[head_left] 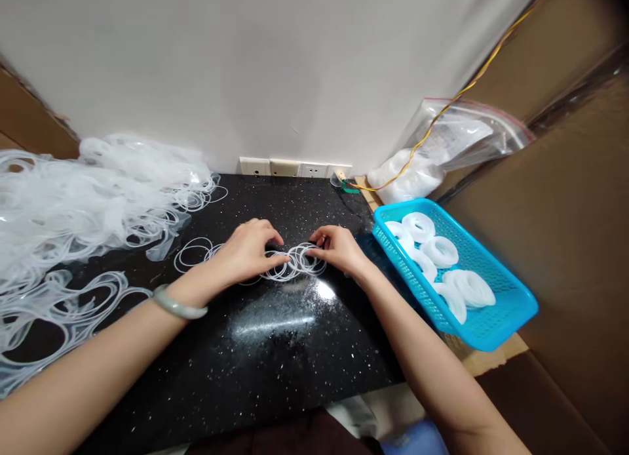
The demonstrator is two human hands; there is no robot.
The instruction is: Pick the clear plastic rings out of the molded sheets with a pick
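- Head view: looking down onto black speckled table (314,356); seeing a bunch of thin white rings (291,266) lying near its middle, between both hands.
- Judging work as partway along: counting as likely done the neat ring coils (459,286) sitting in blue basket (403,265), just off table's right edge.
- Counting as likely left the big heap (122,193) crowding toward table's far-left corner, plus a looser pile (73,304) spreading toward left edge; finding both tangled.
- Reading current bunch as not yet neat: overlapping loosely, not stacking like the coils; also noting stray rings (199,245) lying left of left hand.
- Holding left hand (248,250) low over table, back up; slanting forearm in from left end of near edge, wearing pale bracelet (179,304).
- Stretching left thumb straight onto bunch, bending forefinger above, leaving a gap between tips; hiding remaining fingers, so not being able to tell about grip.
- Facing it with right hand (340,248), slanting forearm in across near-right corner, bending wrist inward.
- Curling right thumb and forefinger at bunch's right end, tips sitting close with a narrow gap; touching rings seemingly, but not being able to tell if pinching any.
- Noting plastic bag (417,173) resting past far-right corner, behind basket.
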